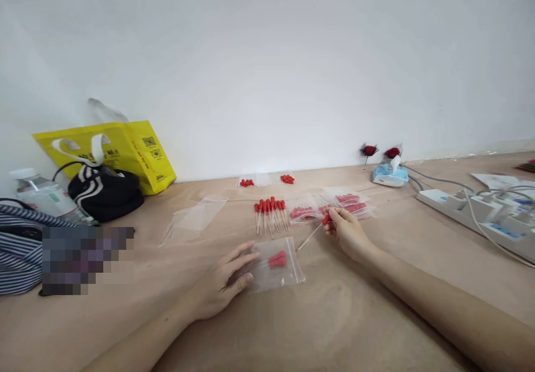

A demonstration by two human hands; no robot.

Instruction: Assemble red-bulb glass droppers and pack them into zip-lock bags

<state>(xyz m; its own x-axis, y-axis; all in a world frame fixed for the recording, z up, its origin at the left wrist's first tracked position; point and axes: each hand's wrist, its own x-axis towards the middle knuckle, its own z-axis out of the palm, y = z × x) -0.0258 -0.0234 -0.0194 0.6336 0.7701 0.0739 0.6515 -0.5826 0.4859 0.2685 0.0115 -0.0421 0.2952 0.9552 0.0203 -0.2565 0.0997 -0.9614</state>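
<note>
My left hand (225, 283) rests with its fingers apart on the left edge of a clear zip bag (271, 283), in which red-topped droppers (277, 259) lie. To the right, my right hand (345, 231) pinches the red bulb of a single dropper (308, 238), whose thin clear stem points down and left towards the bag's open-looking right end. Behind the bag lies a row of several loose red-bulbed droppers (271, 207). Filled bags of droppers (305, 211) overlap just beyond my right hand.
Flat clear bags (200, 216) lie left of the droppers. More red bulbs in bags (246, 183) sit by the wall. A yellow bag (154, 163), black cap (106, 193) and bottle (45, 193) stand left; a tissue pack (390, 175) and power strip (460, 210) lie right.
</note>
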